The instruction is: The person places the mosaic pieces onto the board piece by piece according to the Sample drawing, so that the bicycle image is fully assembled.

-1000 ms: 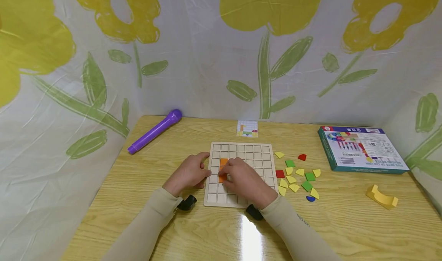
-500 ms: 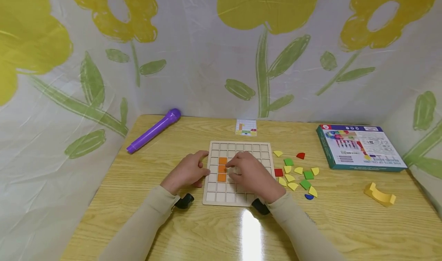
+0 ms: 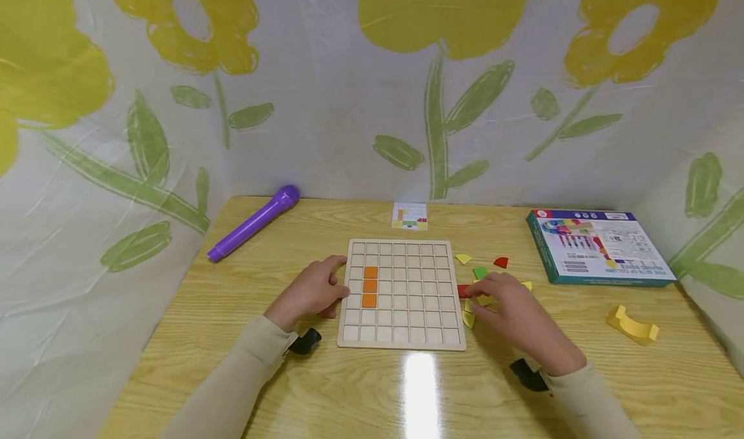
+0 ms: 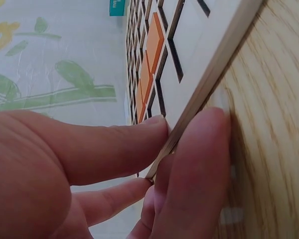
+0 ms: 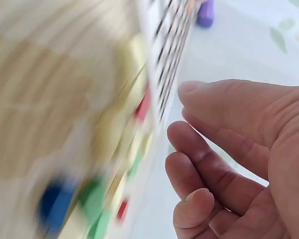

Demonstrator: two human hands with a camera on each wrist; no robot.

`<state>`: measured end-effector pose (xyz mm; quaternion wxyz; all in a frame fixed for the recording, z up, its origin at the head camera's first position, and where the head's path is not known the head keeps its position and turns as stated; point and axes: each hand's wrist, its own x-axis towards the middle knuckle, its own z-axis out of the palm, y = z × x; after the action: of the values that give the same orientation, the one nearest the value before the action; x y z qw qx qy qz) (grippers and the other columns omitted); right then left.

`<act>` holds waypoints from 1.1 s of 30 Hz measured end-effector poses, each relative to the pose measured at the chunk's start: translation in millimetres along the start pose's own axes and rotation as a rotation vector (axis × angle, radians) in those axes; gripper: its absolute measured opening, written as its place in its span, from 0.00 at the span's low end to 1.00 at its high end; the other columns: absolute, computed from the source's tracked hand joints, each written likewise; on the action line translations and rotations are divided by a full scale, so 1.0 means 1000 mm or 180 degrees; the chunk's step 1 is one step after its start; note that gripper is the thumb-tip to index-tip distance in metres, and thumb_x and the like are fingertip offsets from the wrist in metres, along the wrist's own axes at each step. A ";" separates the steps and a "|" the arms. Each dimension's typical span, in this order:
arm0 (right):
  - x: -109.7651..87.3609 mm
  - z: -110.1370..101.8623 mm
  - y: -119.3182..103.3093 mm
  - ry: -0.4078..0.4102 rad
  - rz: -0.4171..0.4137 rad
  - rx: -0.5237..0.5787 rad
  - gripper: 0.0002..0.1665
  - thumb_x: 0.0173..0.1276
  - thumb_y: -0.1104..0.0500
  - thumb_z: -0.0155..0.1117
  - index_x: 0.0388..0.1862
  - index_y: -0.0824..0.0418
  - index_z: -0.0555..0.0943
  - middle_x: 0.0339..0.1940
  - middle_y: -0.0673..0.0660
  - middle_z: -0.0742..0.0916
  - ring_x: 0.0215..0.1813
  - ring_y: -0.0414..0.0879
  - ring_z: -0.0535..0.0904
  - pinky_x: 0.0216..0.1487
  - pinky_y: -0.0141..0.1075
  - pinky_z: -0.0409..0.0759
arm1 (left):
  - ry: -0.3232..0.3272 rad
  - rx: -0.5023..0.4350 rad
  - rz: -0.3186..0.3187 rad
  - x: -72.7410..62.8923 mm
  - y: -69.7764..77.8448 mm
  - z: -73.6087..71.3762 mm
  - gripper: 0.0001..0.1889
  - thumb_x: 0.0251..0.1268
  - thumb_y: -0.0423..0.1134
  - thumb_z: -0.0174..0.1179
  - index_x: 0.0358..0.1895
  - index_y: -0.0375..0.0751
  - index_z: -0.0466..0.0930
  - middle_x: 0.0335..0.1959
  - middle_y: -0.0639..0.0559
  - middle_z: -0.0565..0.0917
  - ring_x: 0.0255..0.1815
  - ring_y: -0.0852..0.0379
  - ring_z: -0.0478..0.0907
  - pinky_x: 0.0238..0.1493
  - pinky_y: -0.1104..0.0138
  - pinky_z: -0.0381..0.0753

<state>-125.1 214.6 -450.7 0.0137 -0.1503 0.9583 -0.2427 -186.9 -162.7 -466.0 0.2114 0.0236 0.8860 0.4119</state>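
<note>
A wooden grid board (image 3: pixel 401 345) lies flat on the table, with three orange square tiles (image 3: pixel 370 286) set in one column near its left side. My left hand (image 3: pixel 305 290) rests at the board's left edge, index finger and thumb touching it. The left wrist view shows those fingertips (image 4: pixel 157 122) right at the rim. My right hand (image 3: pixel 514 310) is over the loose pieces right of the board, fingertips near a red square tile (image 3: pixel 462 290). In the right wrist view its fingers (image 5: pixel 189 137) are loosely bent with nothing between them. The hand hides several pieces.
Around the right hand lie yellow quarter-circles (image 3: pixel 463 258), a green square (image 3: pixel 479 273) and a red quarter-circle (image 3: pixel 501 262). A pattern card (image 3: pixel 409 215) lies behind the board. Further out are a purple microphone-shaped toy (image 3: pixel 252 224), a box (image 3: pixel 601 248) and a yellow curved block (image 3: pixel 632 326).
My right hand has left the orange tiles and moved right, off the board, to the loose pieces. The three orange tiles now show fully. My left hand stays at the board's edge.
</note>
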 end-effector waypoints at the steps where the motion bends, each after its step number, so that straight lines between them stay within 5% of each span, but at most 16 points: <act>1: -0.008 -0.004 0.007 0.0003 0.0057 -0.0030 0.12 0.72 0.59 0.76 0.53 0.56 0.91 0.49 0.52 0.90 0.55 0.52 0.84 0.59 0.55 0.86 | -0.0006 -0.0003 0.0001 0.000 0.000 0.000 0.39 0.74 0.33 0.69 0.84 0.45 0.63 0.43 0.44 0.72 0.23 0.53 0.78 0.27 0.61 0.88; 11: -0.054 -0.023 0.053 -0.0066 0.0447 -0.0277 0.14 0.70 0.60 0.77 0.53 0.60 0.90 0.51 0.58 0.91 0.56 0.59 0.86 0.60 0.64 0.84 | 0.0001 -0.0073 -0.0001 -0.002 0.001 0.000 0.38 0.74 0.32 0.69 0.84 0.45 0.64 0.43 0.44 0.72 0.24 0.53 0.77 0.28 0.61 0.89; 33: -0.041 -0.017 0.060 -0.0083 0.0401 -0.0423 0.14 0.66 0.62 0.80 0.50 0.62 0.90 0.48 0.58 0.92 0.50 0.56 0.87 0.56 0.62 0.86 | 0.0023 -0.0031 -0.0024 -0.004 0.003 -0.001 0.38 0.74 0.33 0.69 0.84 0.46 0.65 0.43 0.44 0.73 0.22 0.52 0.79 0.28 0.62 0.88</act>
<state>-104.6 284.5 -465.2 0.0314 -0.0934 0.9796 -0.1752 -183.8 -162.0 -461.6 0.2099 0.0177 0.8849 0.4155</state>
